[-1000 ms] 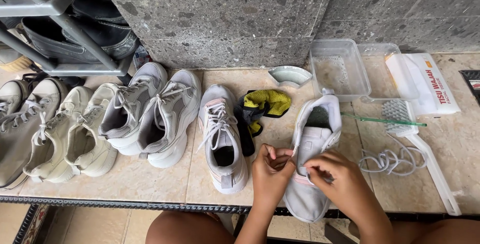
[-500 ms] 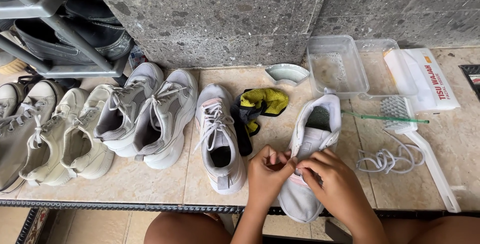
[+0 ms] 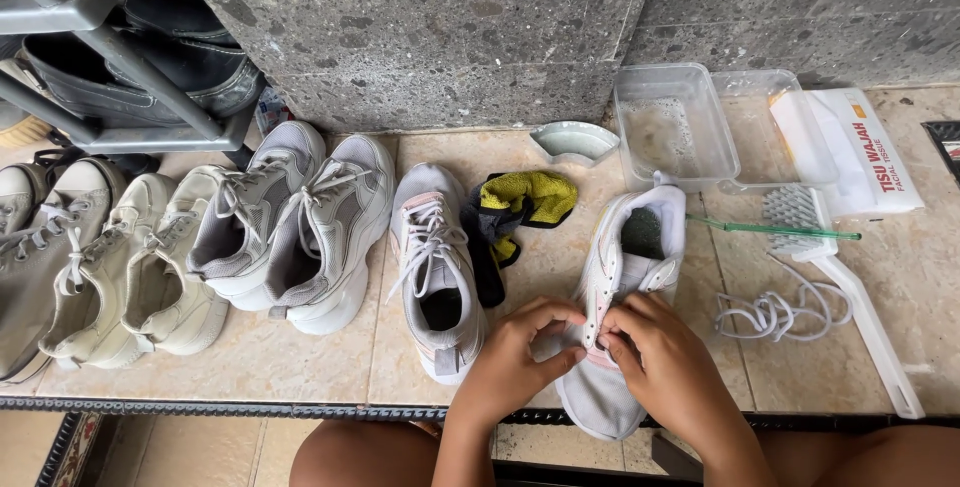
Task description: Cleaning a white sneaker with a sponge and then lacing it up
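Observation:
A white sneaker without laces (image 3: pixel 632 277) lies on the tiled ledge, toe toward me. My left hand (image 3: pixel 515 352) pinches its left eyelet edge near the tongue. My right hand (image 3: pixel 668 367) covers the front of the shoe, fingers at the right eyelets. The matching laced white sneaker (image 3: pixel 432 267) lies just to the left. A loose white shoelace (image 3: pixel 775 309) is coiled on the tiles to the right.
A yellow and black cloth (image 3: pixel 515 209) lies between the two sneakers. Behind are a clear plastic tub (image 3: pixel 672 127), a small dish (image 3: pixel 572 140), a tissue pack (image 3: pixel 860 152), a white brush (image 3: pixel 830 267) and a green toothbrush (image 3: pixel 770 229). More sneakers (image 3: pixel 290 222) line the left.
The view has shifted slightly. My fingers have moved a little along the eyelets of the laceless sneaker; the shoe stays in place.

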